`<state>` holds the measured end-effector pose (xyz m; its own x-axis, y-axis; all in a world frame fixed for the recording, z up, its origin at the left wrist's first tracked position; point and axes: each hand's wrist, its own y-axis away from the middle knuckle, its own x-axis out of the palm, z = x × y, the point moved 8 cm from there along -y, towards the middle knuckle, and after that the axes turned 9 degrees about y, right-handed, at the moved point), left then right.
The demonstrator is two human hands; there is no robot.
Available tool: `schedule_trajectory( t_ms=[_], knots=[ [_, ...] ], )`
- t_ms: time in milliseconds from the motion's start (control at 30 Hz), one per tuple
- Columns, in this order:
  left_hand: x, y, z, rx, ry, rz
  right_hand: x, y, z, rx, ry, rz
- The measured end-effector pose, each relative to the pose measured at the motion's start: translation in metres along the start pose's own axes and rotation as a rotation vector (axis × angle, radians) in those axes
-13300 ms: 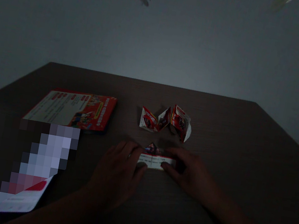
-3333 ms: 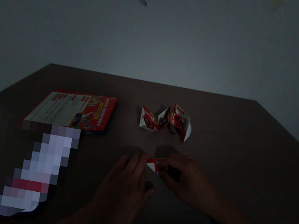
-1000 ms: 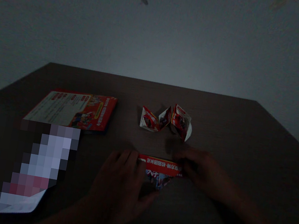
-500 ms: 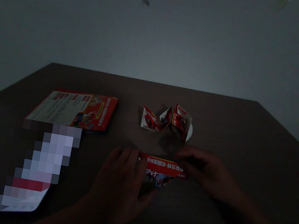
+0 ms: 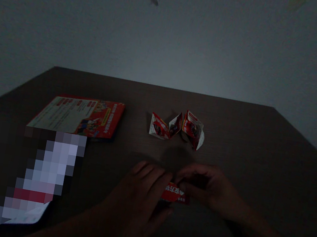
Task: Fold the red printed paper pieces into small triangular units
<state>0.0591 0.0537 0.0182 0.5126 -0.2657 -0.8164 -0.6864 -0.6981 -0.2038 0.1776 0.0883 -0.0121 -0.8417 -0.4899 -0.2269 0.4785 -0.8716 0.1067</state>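
A red printed paper piece (image 5: 172, 193) with white characters lies low over the table in front of me, partly covered by my hands. My left hand (image 5: 140, 197) is curled over its left part, fingers together and thumb below, gripping it. At its upper right edge, my right hand (image 5: 206, 186) pinches the paper between thumb and index finger. Beyond my hands stand folded red and white paper pieces (image 5: 192, 128), with creased, upright flaps.
On the dark wooden table (image 5: 244, 137), a stack of red and white printed sheets (image 5: 77, 115) lies at the left. A blurred-out device with a lit screen (image 5: 46, 180) is nearer to me. A pale wall (image 5: 221, 39) rises behind the table.
My left hand has shifted right and covers more of the red paper. The paper sits lower, and my right hand has moved slightly left and down with its edge.
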Motion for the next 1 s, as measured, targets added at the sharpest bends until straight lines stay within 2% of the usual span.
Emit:
schedule_trajectory(
  t_ms=[133, 300, 533, 700, 833, 1000],
  knots=[
    [0.002, -0.001, 0.006, -0.076, -0.007, 0.026, 0.0, 0.002, 0.002, -0.005, 0.065, -0.033],
    [0.001, -0.001, 0.006, -0.051, -0.071, -0.028, -0.002, 0.006, 0.011, -0.123, 0.261, -0.088],
    [0.002, -0.003, 0.007, -0.063, -0.103, -0.002, 0.001, 0.008, 0.017, -0.161, 0.248, -0.094],
    [0.001, -0.002, 0.004, -0.009, -0.032, 0.012, 0.006, 0.008, 0.02, -0.156, 0.217, -0.06],
    [0.004, 0.0, 0.002, 0.056, 0.011, 0.017, 0.007, 0.008, 0.023, -0.189, 0.277, -0.066],
    [0.009, 0.004, 0.004, 0.056, 0.043, 0.071, 0.016, 0.009, 0.026, -0.233, 0.331, 0.021]
  ],
)
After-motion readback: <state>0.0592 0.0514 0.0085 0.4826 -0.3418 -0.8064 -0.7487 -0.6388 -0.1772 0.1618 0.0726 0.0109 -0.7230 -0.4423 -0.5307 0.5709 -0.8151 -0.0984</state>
